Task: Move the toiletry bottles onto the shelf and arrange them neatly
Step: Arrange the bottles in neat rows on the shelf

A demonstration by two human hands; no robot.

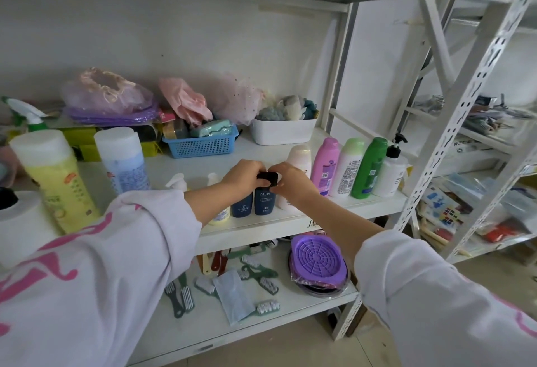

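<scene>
We note both hands' fingers (pixel 263 182) pinching, and largely hiding, the black cap of an upright navy bottle (pixel 265 201) directly below them.

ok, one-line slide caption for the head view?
Both hands, left hand and right hand, grip the black cap of a navy bottle in the shelf's front row.

We faced a white metal shelving unit (pixel 290 230) against a plain white wall (pixel 174 41). At right, a perforated upright post (pixel 476 111) stood before another cluttered rack (pixel 491 146). Pale floor (pixel 479 273) showed lower right.
</scene>
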